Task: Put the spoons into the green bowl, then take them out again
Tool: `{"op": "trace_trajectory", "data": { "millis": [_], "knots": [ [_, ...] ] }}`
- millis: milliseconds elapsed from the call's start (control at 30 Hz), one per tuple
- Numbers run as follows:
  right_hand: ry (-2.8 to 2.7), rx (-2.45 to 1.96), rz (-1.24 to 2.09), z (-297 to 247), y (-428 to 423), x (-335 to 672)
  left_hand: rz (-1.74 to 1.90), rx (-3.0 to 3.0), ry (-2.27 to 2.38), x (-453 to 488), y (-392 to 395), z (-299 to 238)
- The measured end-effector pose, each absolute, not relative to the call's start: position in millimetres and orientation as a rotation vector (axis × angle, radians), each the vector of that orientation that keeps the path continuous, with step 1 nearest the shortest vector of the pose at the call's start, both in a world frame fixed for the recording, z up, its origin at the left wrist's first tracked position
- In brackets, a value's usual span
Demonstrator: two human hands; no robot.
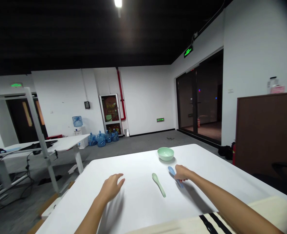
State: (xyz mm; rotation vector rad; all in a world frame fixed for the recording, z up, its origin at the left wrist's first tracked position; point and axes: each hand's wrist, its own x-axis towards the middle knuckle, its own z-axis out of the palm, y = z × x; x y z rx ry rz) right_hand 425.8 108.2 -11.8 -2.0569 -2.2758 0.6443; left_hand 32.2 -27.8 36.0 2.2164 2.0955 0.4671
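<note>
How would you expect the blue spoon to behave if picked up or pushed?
The blue spoon is probably stiff, judging by its straight handle. Its slim shape suggests little weight, and its smooth-looking surface may slide across the white table.

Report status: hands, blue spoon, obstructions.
Left hand open, holding nothing. Right hand closed on blue spoon handle. Green spoon between hands, green bowl beyond, both apart from blue spoon.

White walls (148, 97) meet a black ceiling (72, 35) above grey floor (133, 144).
</note>
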Motion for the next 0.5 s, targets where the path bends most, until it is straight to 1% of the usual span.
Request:
{"op": "trace_trajectory", "data": {
  "millis": [500],
  "knots": [
    [-2.327,-2.066,0.633,-16.2,104.0,422.6,0.482,2.221,2.086,33.3,-28.0,36.3]
  ]
}}
